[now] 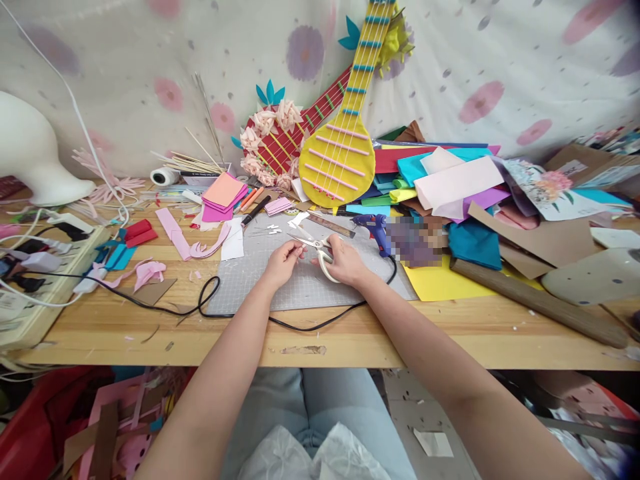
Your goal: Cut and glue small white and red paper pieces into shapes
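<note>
The right hand (344, 260) grips scissors (319, 245) over a grey mat (245, 283); the left hand (283, 264) pinches its fingertips beside the blades (305, 241), any contents too small to tell.

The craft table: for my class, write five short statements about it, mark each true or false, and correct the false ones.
1. The right hand holds the scissors. True.
2. The scissors have red handles. False: the scissors' handles are off-white.
3. The yellow instrument stands behind the red instrument. False: the yellow instrument is in front, partly covering the red instrument.
4. The blue glue gun lies to the right of the right hand. True.
5. The left hand grips the glue gun. False: the left hand is over the gray cutting mat, close to the scissors' blades.
</note>
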Tool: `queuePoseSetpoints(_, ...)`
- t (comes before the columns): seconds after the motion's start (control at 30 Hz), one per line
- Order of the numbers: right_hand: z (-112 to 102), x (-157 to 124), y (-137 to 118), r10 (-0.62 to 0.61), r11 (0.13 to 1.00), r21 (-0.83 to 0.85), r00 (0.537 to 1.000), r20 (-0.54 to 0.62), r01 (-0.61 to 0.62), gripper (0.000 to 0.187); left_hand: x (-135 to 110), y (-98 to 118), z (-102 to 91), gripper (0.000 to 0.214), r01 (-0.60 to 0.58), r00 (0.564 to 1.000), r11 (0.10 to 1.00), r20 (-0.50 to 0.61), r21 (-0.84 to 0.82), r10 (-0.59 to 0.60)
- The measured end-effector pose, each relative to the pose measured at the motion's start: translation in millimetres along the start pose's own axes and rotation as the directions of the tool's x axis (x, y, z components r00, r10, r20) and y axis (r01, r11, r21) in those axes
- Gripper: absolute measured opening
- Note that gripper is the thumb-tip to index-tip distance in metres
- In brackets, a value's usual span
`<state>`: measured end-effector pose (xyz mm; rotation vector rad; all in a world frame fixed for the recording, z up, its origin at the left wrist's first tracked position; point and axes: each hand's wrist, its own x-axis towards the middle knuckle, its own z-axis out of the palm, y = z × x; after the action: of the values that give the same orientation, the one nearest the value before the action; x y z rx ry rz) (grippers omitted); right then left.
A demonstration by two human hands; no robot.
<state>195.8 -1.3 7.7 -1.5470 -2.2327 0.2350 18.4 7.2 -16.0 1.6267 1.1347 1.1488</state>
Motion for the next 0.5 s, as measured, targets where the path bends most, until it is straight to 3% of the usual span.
queuePoseSetpoints(0.3,8.1,0.9,6.7,-0.137,0.990,-0.053,0.985,-0.103,0.132,0.038,2.5,-8.0,0.7,0.016,-0.001,0.999,1.000,-0.034,-0.014,0.001)
queuePoseSetpoints(0.5,7.5,-0.6,6.1,-0.150,0.989,-0.028,0.983,-0.103,0.148,0.042,2.1,-5.1,0.9,0.016,-0.017,1.000,0.999,-0.022,-0.041,0.016)
